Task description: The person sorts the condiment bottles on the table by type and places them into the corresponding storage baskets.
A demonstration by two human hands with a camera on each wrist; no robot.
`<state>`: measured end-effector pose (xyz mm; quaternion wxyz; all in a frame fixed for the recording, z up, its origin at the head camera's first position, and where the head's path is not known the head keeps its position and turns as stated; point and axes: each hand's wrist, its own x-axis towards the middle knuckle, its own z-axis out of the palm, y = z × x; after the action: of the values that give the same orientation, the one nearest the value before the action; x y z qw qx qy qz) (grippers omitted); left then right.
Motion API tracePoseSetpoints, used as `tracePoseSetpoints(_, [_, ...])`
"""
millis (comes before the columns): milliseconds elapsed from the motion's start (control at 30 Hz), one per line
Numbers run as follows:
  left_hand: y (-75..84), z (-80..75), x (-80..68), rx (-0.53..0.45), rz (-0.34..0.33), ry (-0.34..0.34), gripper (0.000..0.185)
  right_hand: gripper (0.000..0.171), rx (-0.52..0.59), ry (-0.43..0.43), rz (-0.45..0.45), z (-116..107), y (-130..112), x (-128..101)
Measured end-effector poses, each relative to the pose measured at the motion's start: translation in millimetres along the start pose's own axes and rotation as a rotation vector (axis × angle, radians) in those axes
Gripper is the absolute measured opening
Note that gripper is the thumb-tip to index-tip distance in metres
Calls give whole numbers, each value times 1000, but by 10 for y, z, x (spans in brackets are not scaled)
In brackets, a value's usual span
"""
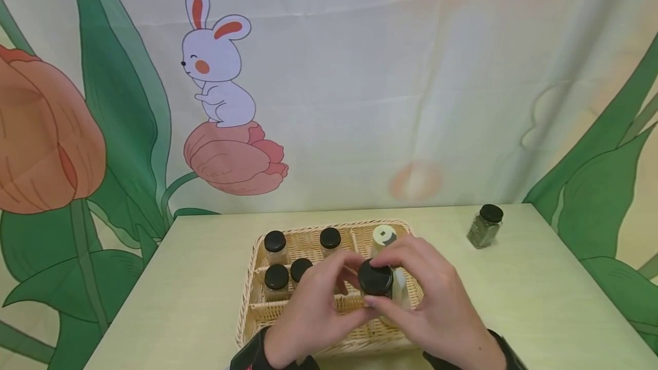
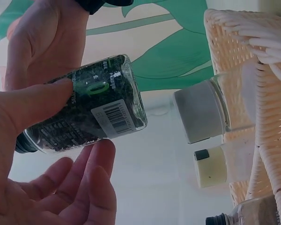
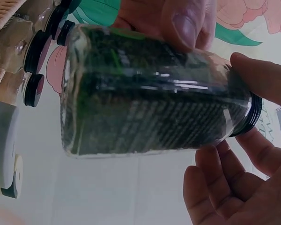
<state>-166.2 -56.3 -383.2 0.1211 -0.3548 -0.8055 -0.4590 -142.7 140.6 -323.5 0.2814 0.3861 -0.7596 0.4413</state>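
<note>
**Bunny backdrop, pale bench, one jar in both hands**

Behind the bench hangs a cloth printed with a rabbit on a tulip and big green leaves; on the pale wood sits everything else.

My left hand and my right hand meet over the front of the wicker basket, and between them is the herb jar. From the head view the jar's black cap faces up at me. My right fingers curl round the cap end, thumb near the neck, which is how I would hold a lid I mean to grip firmly. My left thumb presses flat on the glass wall and the fingers cradle from underneath, steadying the body so it cannot roll. In the wrist views the jar lies tilted on its side, dark green flakes packed inside, label and barcode outward. I hold it clear above the basket, not resting in any compartment.

Outward from my hands, the basket's dividers keep four black-capped jars upright in the left compartments, so they do not knock together. A white-capped bottle stands in the far right compartment, just behind my fingers. Well apart, near the bench's far right corner, a second herb jar stands alone, outside the basket.
</note>
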Motion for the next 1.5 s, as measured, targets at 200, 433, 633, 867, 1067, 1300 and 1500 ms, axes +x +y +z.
tracePoseSetpoints(200, [-3, 22, -5, -56, -18, -2, 53, 43, 1, 13, -15, 48, 49, -31])
tracePoseSetpoints(433, [-1, 37, -15, -22, -34, -24, 54, 42, 26, 5, -52, 82, 14, -18])
tracePoseSetpoints(633, [6, 25, -28, -4, -38, -56, 49, 34, 37, -25, -74, 113, 15, -30])
tracePoseSetpoints(867, [11, 16, -32, 18, -4, -53, 47, 38, 32, -55, -61, 151, 96, -83])
tracePoseSetpoints(1067, [27, -4, -28, 50, 13, -61, 47, 37, 39, -75, -60, 149, 96, -81])
tracePoseSetpoints(1300, [37, -19, -20, 69, 50, -51, 43, 39, 48, -75, -84, 121, 36, -40])
tracePoseSetpoints(1500, [-1, -36, -25, 90, 34, -52, 38, 38, 60, -72, -123, 128, 79, -49])
